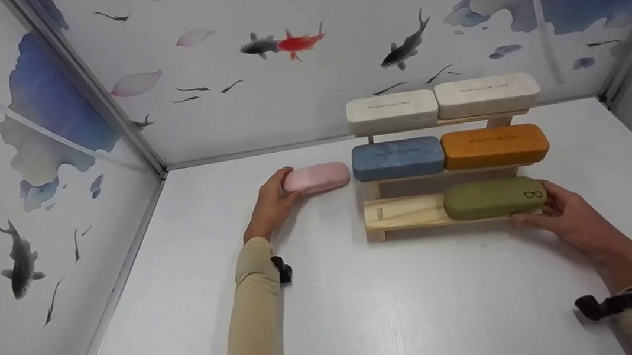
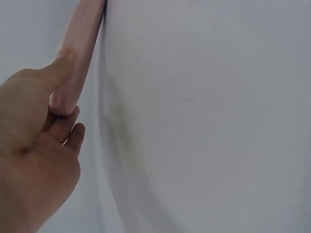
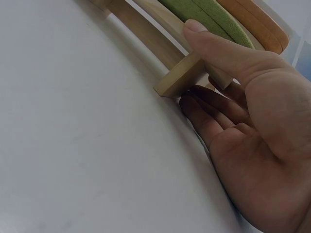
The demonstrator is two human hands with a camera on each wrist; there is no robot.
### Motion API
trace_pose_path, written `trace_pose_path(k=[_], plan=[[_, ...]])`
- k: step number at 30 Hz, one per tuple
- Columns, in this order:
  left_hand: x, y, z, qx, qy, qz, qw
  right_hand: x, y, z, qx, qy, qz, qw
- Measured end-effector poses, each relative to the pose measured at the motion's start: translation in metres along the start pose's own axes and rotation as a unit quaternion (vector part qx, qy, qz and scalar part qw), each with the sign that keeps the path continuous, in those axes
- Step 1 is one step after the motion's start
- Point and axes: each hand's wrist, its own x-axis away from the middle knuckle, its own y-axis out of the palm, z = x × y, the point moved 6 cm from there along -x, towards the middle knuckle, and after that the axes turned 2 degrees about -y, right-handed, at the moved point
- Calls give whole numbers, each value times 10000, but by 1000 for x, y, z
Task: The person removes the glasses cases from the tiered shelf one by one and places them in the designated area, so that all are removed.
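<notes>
In the head view, my left hand (image 1: 275, 204) grips the left end of a pink glasses case (image 1: 319, 178). The left wrist view has the thumb on one side of the pink case (image 2: 82, 53). A wooden three-tier rack (image 1: 403, 213) stands to the right. A green glasses case (image 1: 491, 198) lies on the right part of its lowest shelf, with a small glasses mark. My right hand (image 1: 580, 225) holds the rack's lower right end, beside the green case. Its thumb (image 3: 214, 43) lies across the shelf front; the other fingers curl behind the rack's end, partly hidden.
Blue (image 1: 397, 159) and orange (image 1: 496, 147) cases fill the middle shelf. Two whitish cases (image 1: 392, 110) sit on the top one. Behind the white table (image 1: 397, 311) rises a fish-printed wall (image 1: 284, 104), with side panels left and right.
</notes>
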Motion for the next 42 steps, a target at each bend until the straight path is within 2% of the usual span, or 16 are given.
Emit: trace_pose_path(k=[3, 8, 14, 22, 30, 40, 42], plan=[[2, 1, -6, 74, -188, -140, 9997, -2, 3, -1, -24, 14, -39, 10000], [5, 1, -7, 82, -120, -276, 9995, -3, 5, -2, 51, 59, -8, 10000], [2, 3, -4, -90, -46, -265, 9996, -2, 4, 0, -14, 90, -25, 10000], [-3, 11, -1, -71, -314, -355, 9989, 1, 3, 1, 46, 157, -13, 9999], [-7, 14, 2, -140, -244, -349, 9990, 2, 3, 1, 118, 297, -11, 9995], [-7, 14, 5, 43, -355, -310, 9989, 1, 1, 0, -1, 87, 73, 9999], [-8, 13, 6, 68, -298, -267, 9992, 1, 0, 0, -12, 102, 83, 9999]])
